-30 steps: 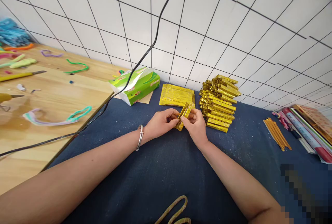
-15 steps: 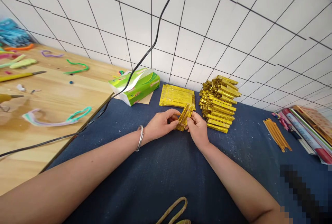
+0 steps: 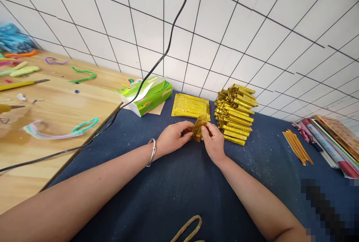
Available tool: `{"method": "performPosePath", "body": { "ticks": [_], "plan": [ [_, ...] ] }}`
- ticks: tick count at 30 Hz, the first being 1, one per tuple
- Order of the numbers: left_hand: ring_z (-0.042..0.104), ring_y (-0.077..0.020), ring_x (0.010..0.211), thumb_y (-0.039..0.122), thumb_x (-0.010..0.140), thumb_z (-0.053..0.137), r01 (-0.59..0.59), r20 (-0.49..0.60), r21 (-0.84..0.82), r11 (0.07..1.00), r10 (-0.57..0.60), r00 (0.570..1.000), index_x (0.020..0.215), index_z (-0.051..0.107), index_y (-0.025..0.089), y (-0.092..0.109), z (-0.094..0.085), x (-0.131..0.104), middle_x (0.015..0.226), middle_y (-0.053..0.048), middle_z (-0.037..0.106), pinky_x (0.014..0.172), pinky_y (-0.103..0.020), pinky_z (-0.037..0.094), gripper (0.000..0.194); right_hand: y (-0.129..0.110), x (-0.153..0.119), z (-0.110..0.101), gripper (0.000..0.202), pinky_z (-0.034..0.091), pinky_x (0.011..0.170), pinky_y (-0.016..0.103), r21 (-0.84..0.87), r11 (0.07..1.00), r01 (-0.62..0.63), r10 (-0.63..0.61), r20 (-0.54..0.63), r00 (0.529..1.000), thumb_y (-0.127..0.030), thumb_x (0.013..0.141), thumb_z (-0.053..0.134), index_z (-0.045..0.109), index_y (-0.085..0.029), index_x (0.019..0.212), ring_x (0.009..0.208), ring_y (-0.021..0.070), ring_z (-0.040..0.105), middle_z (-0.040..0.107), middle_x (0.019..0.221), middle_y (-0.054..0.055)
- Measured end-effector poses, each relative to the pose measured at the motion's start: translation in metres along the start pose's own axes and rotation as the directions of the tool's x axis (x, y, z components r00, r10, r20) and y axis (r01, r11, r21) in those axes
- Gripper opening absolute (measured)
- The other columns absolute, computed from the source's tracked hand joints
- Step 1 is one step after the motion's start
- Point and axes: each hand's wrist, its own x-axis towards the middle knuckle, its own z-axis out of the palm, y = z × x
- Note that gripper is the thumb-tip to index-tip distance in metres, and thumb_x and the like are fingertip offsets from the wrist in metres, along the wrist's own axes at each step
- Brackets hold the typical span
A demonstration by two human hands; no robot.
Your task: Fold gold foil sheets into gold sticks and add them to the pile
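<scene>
A small piece of gold foil paper (image 3: 200, 127), creased lengthwise, is held between both hands above the dark blue cloth. My left hand (image 3: 177, 135), with a silver bangle at the wrist, pinches its left edge. Thumb and fingers of my right hand (image 3: 213, 140) grip the right edge. Some fingertips are hidden behind the foil. Just beyond the hands lies a flat stack of gold foil sheets (image 3: 190, 105). To the right of my right hand is a pile of folded gold foil strips (image 3: 235, 117).
A green tissue pack (image 3: 150, 96) sits behind my left hand. A black cable (image 3: 168, 44) hangs across the view. Craft knives (image 3: 25, 84) and pipe cleaners (image 3: 84, 75) lie on the wooden board (image 3: 106, 92) at left. Brown strips (image 3: 297, 146) and books (image 3: 331, 145) are at right.
The gold foil paper has turned in the fingers, and its long sides look folded more steeply. Both hands stay in nearly the same place. The view has shifted slightly.
</scene>
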Motion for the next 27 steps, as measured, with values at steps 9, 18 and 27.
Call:
{"method": "performPosePath", "body": {
  "ticks": [9, 18, 27],
  "plan": [
    [0.059, -0.0131, 0.077, 0.024, 0.086, 0.049, -0.064, -0.006, 0.139, 0.988, 0.066, 0.998, 0.091, 0.056, 0.020, 0.0065, -0.0003, -0.0021, 0.086, 0.000, 0.063, 0.070, -0.024, 0.046, 0.010, -0.0035, 0.0027, -0.0038, 0.026, 0.046, 0.079, 0.029, -0.144, 0.968, 0.207, -0.217, -0.050, 0.975, -0.029, 0.089, 0.050, 0.061, -0.018, 0.109, 0.085, 0.0157, 0.057, 0.062, 0.092, 0.006],
    [0.063, -0.0130, 0.080, 0.023, 0.085, 0.053, -0.028, -0.164, 0.031, 0.999, 0.033, 0.986, 0.123, 0.043, 0.023, 0.0033, 0.0029, -0.0050, 0.095, -0.001, 0.066, 0.071, -0.025, 0.050, 0.040, -0.0044, 0.0017, -0.0064, 0.032, 0.048, 0.081, 0.030, -0.228, 0.928, 0.296, -0.311, -0.033, 0.950, -0.029, 0.088, 0.054, 0.058, -0.019, 0.117, 0.087, 0.0166, 0.060, 0.064, 0.093, 0.006],
    [0.062, -0.0105, 0.075, 0.020, 0.084, 0.053, -0.049, -0.184, 0.010, 0.999, 0.050, 0.982, 0.131, 0.038, 0.026, 0.0007, 0.0028, -0.0057, 0.097, 0.000, 0.065, 0.069, -0.023, 0.051, 0.049, -0.0077, 0.0003, -0.0075, 0.033, 0.048, 0.084, 0.029, -0.248, 0.905, 0.345, -0.349, 0.028, 0.937, -0.030, 0.090, 0.052, 0.056, -0.021, 0.121, 0.091, 0.0164, 0.060, 0.065, 0.099, 0.006]
  ]
}}
